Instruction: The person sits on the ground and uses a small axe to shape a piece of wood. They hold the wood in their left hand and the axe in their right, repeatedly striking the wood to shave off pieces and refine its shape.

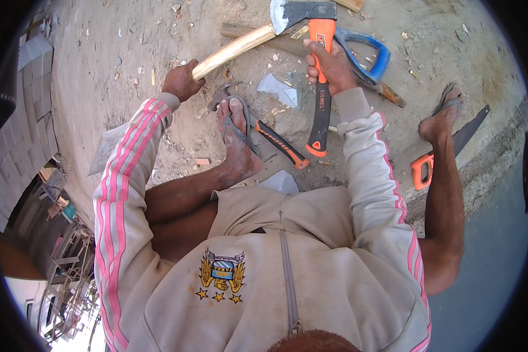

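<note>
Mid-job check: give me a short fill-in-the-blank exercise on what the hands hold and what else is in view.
1. The tool in the right hand is an ____.
2. The left hand grips a stick made of ____.
3. The grip of the handsaw is coloured ____.
4. The sleeve stripes are coloured ____.

Missing words: axe; wood; orange; pink.

1 head-worn fisheye view looks down from close above the jacket (255, 281).

A hammer (281, 145) and an orange-handled saw (467, 132) lie on the dusty ground (94, 70).
</note>
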Action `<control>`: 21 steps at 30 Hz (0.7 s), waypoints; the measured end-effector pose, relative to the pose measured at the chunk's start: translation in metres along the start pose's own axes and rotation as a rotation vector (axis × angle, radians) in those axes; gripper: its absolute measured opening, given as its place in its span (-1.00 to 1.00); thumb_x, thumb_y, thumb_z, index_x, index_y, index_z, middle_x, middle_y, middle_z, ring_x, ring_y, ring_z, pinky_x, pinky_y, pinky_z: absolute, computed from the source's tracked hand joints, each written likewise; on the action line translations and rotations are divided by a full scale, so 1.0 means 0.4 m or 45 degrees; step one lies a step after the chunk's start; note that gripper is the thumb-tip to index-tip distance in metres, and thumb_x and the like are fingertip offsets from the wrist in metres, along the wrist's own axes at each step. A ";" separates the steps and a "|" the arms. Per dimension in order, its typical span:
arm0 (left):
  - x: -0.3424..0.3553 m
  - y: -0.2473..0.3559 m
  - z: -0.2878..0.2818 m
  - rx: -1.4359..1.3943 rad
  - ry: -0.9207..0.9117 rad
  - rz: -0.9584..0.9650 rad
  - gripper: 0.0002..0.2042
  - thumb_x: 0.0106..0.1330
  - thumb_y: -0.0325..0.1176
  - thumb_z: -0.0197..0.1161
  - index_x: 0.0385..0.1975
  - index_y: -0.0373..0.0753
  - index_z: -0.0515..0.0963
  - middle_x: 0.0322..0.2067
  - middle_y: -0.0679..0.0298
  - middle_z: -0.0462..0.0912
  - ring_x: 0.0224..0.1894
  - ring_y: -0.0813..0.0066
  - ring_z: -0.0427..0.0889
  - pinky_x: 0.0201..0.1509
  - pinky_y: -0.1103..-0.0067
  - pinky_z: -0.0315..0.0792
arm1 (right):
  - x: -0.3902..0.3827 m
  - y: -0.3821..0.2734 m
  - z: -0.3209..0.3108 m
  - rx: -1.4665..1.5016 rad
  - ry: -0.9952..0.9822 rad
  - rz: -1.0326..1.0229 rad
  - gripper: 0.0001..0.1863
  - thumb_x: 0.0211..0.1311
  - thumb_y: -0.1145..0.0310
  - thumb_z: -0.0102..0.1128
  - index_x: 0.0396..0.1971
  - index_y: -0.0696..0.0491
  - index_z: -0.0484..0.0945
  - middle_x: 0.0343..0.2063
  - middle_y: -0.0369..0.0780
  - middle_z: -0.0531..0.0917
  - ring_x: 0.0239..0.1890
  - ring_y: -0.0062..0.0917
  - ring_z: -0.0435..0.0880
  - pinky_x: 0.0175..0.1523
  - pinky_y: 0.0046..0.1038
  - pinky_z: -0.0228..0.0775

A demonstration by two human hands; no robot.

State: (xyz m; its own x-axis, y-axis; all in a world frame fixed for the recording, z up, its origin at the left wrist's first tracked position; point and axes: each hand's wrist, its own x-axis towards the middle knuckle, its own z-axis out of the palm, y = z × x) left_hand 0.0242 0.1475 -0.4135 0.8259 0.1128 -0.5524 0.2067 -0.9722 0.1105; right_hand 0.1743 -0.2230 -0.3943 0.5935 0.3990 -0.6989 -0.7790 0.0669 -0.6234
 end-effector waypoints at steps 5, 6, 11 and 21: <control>0.003 0.016 -0.013 -0.049 0.022 0.018 -0.64 0.17 -0.12 0.34 -0.11 -0.13 0.50 -0.36 -0.04 0.71 -0.28 -0.09 0.71 -0.15 0.13 0.57 | 0.000 -0.010 -0.002 0.192 0.113 -0.159 -0.74 0.35 0.25 0.27 -0.14 -0.01 0.38 -0.58 -0.39 0.46 -0.69 -0.69 0.42 -0.61 -0.53 0.34; 0.006 0.016 -0.015 -0.043 0.020 0.013 -0.64 0.17 -0.12 0.34 -0.11 -0.14 0.50 -0.36 -0.05 0.71 -0.28 -0.10 0.71 -0.15 0.13 0.57 | 0.008 -0.025 -0.002 0.199 0.149 -0.206 -0.75 0.36 0.26 0.27 -0.15 -0.01 0.39 -0.58 -0.39 0.46 -0.69 -0.70 0.42 -0.61 -0.53 0.33; 0.010 0.017 -0.010 -0.031 0.025 -0.025 -0.64 0.18 -0.11 0.34 -0.12 -0.14 0.49 -0.35 -0.05 0.71 -0.27 -0.11 0.71 -0.14 0.14 0.58 | 0.009 -0.016 0.007 0.026 0.014 -0.096 -0.75 0.35 0.25 0.26 -0.13 -0.03 0.39 -0.59 -0.39 0.46 -0.68 -0.70 0.42 -0.60 -0.53 0.33; 0.030 0.005 -0.003 0.026 0.026 -0.017 -0.61 0.17 -0.08 0.34 -0.07 -0.11 0.50 -0.34 -0.01 0.72 -0.28 -0.08 0.72 -0.13 0.15 0.58 | -0.006 -0.029 -0.002 0.114 0.034 -0.088 -0.70 0.32 0.24 0.31 -0.13 -0.03 0.37 -0.59 -0.37 0.48 -0.70 -0.69 0.42 -0.61 -0.54 0.35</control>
State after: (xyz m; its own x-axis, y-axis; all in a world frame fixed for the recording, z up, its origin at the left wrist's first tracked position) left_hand 0.0350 0.1473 -0.4189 0.8336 0.1295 -0.5369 0.2071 -0.9745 0.0866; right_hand 0.1822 -0.2254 -0.3857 0.6506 0.3661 -0.6654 -0.7503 0.1750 -0.6375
